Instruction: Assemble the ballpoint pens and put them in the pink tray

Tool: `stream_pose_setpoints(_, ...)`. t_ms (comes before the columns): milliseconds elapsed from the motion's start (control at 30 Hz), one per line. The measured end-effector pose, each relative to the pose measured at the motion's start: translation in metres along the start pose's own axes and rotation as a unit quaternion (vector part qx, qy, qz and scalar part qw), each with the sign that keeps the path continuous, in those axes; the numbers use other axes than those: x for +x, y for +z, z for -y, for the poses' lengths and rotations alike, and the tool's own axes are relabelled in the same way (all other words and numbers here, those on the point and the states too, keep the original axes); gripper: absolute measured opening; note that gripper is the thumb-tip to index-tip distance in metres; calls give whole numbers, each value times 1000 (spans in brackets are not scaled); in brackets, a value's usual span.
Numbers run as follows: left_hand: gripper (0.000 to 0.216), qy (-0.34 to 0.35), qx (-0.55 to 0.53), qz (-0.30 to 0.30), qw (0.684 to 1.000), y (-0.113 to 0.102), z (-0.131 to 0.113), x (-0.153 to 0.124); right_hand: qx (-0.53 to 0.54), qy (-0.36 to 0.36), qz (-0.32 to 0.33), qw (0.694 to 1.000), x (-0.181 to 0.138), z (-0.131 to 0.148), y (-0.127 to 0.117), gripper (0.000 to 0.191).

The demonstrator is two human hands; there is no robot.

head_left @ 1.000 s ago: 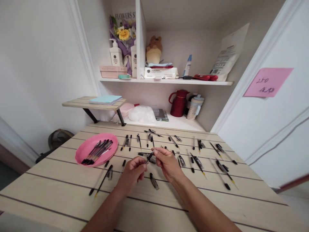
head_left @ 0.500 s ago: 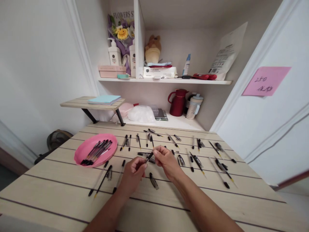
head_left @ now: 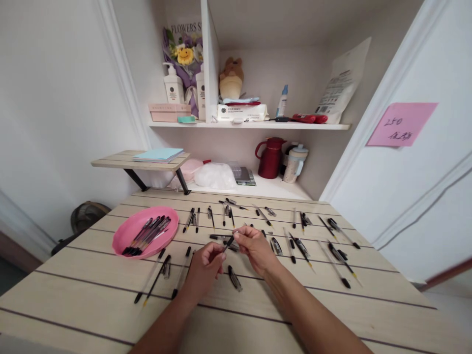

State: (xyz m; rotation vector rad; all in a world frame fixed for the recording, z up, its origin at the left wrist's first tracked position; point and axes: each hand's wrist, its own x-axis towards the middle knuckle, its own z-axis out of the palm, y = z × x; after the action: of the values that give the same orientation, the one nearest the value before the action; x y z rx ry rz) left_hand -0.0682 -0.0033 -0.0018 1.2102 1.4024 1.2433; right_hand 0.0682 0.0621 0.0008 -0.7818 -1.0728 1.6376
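Both my hands meet above the middle of the wooden table (head_left: 258, 314). My left hand (head_left: 204, 266) is closed in a pinch on the lower end of a black pen (head_left: 228, 242). My right hand (head_left: 254, 247) pinches the same pen's upper end, fingers curled. A pen cap (head_left: 234, 278) lies on the table just below my hands. To the left, a pink plate (head_left: 125, 238) holds several assembled black pens. Several pens, refills and caps lie scattered over the table beyond and beside my hands.
Behind the table a recess holds a red jug (head_left: 271, 158), a cup (head_left: 295, 164), a plastic bag (head_left: 216, 175) and a small raised shelf with a blue notebook (head_left: 158, 154). An upper shelf carries bottles, boxes and a plush toy. A pink note (head_left: 400, 124) sticks to the right wall.
My hands stay together on the pen, almost still. The camera has shifted slightly, so the whole scene sits a little further left in view.
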Motion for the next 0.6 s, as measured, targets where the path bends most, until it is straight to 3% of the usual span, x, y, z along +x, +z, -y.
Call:
stream_pose_setpoints(67, 14, -1, 0, 2, 1000, 0, 1, 1, -1, -1, -4, 1000, 0, -1, 0, 25)
stream_pose_setpoints(200, 15, 5, -4, 9, 1000, -2, 4, 2, 21, 28, 54, 998, 0, -2, 0, 28)
stream_pose_setpoints(333, 13, 11, 13, 5, 1000, -2, 6, 3, -7, 6, -2, 1000, -1, -2, 0, 27)
stream_pose_setpoints(467, 14, 7, 10, 6, 1000, -3, 7, 4, 8, 37, 57, 998, -1, -2, 0, 29)
stream_pose_setpoints(600, 11, 6, 12, -2, 1000, -3, 6, 4, -4, 3, -1, 1000, 1, -5, 0, 27)
